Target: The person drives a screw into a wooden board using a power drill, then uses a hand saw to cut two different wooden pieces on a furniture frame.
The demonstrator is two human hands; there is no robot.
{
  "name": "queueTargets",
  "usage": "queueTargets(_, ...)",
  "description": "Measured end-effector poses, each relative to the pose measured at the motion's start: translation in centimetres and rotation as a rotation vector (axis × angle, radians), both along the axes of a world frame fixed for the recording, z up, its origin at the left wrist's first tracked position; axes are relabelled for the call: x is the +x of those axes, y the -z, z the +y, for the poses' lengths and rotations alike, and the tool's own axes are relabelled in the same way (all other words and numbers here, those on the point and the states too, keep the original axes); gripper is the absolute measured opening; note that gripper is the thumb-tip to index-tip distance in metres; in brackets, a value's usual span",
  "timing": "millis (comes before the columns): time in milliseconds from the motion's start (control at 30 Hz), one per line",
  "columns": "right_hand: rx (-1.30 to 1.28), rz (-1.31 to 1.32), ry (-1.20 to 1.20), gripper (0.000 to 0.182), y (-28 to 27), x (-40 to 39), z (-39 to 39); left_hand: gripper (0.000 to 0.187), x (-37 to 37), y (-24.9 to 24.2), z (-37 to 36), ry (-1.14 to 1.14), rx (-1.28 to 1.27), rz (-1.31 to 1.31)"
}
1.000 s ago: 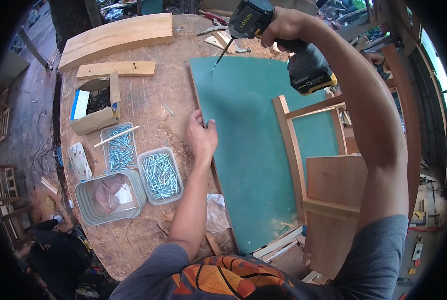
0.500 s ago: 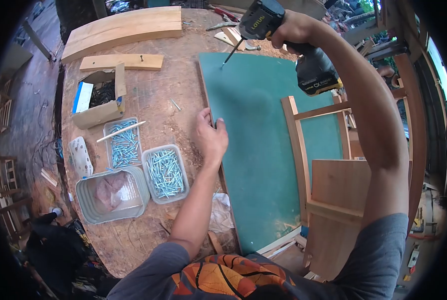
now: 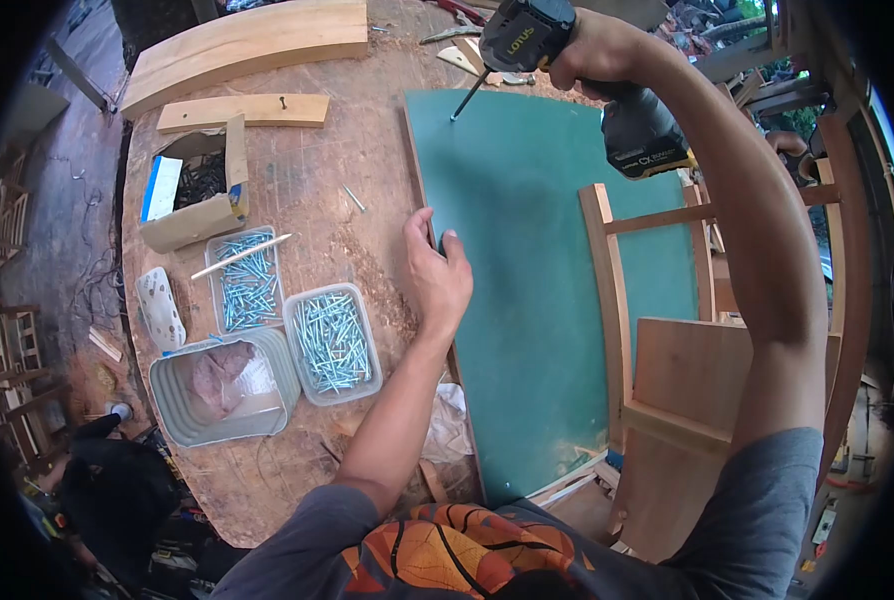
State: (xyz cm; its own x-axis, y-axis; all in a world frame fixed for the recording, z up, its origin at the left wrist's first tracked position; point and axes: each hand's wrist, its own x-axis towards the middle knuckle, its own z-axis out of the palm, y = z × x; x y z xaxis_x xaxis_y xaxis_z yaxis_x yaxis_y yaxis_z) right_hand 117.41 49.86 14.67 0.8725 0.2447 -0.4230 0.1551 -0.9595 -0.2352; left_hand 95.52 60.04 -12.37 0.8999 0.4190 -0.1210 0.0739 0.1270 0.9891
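My right hand is wrapped round the grip of a cordless drill marked LOTUS. Its long driver bit slants down to the far left part of a green board, with the tip right at the surface. At the board's left edge, my left hand has its fingers curled over the side and its thumb on top. A small dark thing shows between thumb and fingers. Left of this hand, a loose screw lies on the wooden worktable.
Two clear tubs of screws stand on the left, a pencil across one. Around them are a plastic container, a cardboard box and a curved plank. A wooden frame overlaps the board's right side.
The view has shifted slightly, so the board and both hands appear a little further right. The bit's tip stays at about the same spot on the board, and both grips are unchanged.
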Motion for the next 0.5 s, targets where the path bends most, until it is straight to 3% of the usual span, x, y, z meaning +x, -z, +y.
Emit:
queueTargets(133, 0.079, -0.074, -0.125, 0.04, 0.6, 0.6, 0.2, 0.043, 0.0, 0.1, 0.0, 0.014, 0.073, 0.031)
queueTargets(200, -0.276, 0.034, 0.007, 0.057, -0.3, 0.7, 1.0, 0.042, -0.1, -0.6, 0.3, 0.041, 0.181, 0.083)
queueTargets(233, -0.273, 0.037, 0.009, 0.057, 0.1, 1.0, 0.5, 0.041, -0.2, -0.9, 0.4, 0.072, 0.291, 0.133)
queueTargets(300, 0.021, -0.03, -0.127, 0.037, 1.3, 1.6, -0.2, 0.041, -0.4, -0.9, 0.1, 0.062, 0.297, 0.13)
queueTargets(500, 0.011, 0.013, -0.052, 0.029, 0.7, 1.0, 0.7, 0.04, 0.0, -1.0, 0.3, 0.052, 0.345, 0.127)
